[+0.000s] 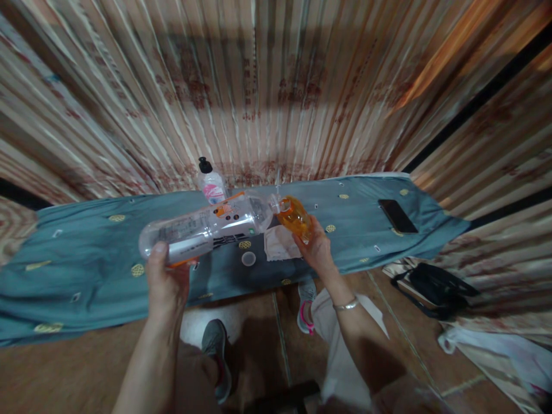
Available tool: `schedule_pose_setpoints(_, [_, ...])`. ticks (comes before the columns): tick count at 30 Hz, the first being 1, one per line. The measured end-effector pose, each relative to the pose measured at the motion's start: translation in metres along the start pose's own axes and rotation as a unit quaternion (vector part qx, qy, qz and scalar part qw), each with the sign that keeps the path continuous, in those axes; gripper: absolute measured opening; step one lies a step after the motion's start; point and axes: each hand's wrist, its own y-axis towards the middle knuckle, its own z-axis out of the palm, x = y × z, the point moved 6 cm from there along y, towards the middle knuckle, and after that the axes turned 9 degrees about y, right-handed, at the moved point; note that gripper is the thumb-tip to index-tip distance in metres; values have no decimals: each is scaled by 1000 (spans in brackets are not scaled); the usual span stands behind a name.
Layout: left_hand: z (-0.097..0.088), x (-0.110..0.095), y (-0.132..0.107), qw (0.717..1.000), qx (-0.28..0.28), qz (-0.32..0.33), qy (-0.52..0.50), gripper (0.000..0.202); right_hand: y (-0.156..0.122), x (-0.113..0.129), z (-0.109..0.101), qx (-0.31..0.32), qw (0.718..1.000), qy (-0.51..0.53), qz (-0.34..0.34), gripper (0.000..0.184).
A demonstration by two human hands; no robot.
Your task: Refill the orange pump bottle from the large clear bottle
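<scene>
My left hand point(166, 282) grips the base of a large clear plastic bottle point(207, 227) that lies almost level, its neck pointing right. That neck meets the mouth of a small orange bottle point(294, 217), which my right hand point(317, 248) holds tilted above the board. Both hang over an ironing board with a blue-green cover point(86, 259). A round white cap point(248, 259) and a white cloth point(278, 244) lie on the cover just below the bottles.
A small pump bottle with a pink label point(211, 183) stands at the board's far edge. A black phone point(397, 215) lies on the board's right end. A black bag point(437, 287) and a white bag point(495, 351) sit on the floor at right. Striped curtains point(276, 86) hang behind.
</scene>
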Motion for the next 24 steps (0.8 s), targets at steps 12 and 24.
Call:
schedule_pose_setpoints(12, [1, -1, -1, 1000, -18, -8, -10, 38, -1, -1, 2, 8, 1000, -6, -1, 64])
schedule_pose_setpoints(24, [-2, 4, 1, 1000, -13, -8, -16, 39, -1, -3, 3, 6, 1000, -18, -8, 66])
